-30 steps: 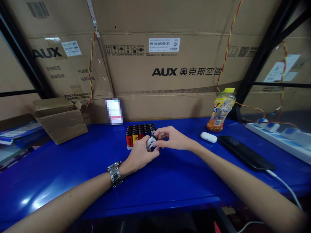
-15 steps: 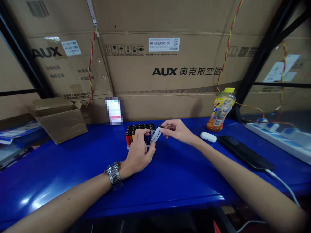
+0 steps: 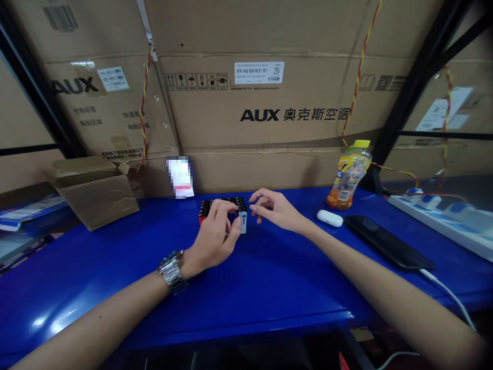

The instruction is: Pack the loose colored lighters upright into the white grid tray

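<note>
A block of lighters (image 3: pixel 215 204), red, yellow and dark, stands upright on the blue table (image 3: pixel 269 277). A white lighter (image 3: pixel 243 222) stands at its front right corner. My left hand (image 3: pixel 213 236), a metal watch on its wrist, is curled over the block, fingers on the lighter tops and thumb against the front. Just right of the block hovers my right hand (image 3: pixel 271 208), fingers apart and holding nothing.
Right of my hands lie a white earbud case (image 3: pixel 329 218), a black phone (image 3: pixel 387 241) with a cable, and a yellow-capped drink bottle (image 3: pixel 348 174). A power strip (image 3: pixel 442 218) lies far right. A small open carton (image 3: pixel 94 190) stands at the left. Big cardboard boxes (image 3: pixel 262 113) wall the back.
The white lighter was held between both hands; it now stands at the block's corner. My right hand has let go and opened. My left hand has moved forward onto the block.
</note>
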